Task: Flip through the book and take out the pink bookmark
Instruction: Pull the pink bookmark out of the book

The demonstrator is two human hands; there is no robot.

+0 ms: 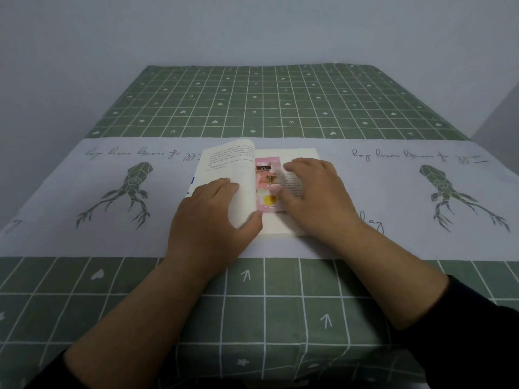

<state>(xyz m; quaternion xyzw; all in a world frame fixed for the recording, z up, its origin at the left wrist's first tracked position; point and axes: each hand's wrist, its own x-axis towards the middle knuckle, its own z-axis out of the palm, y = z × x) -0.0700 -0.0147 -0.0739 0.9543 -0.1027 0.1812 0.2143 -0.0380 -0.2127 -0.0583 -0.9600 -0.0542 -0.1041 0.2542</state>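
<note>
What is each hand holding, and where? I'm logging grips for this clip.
The left hand holds back the book's left pages at their lower edge. The right hand lies flat beside the bookmark, gripping nothing.

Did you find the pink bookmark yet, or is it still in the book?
Found: the book lies open and the bookmark shows near the fold. In hand: the left hand holds the left pages back, and the right hand lies flat on the right page, fingers at the bookmark's edge. Left to do: pinch it and lift it out.
</note>
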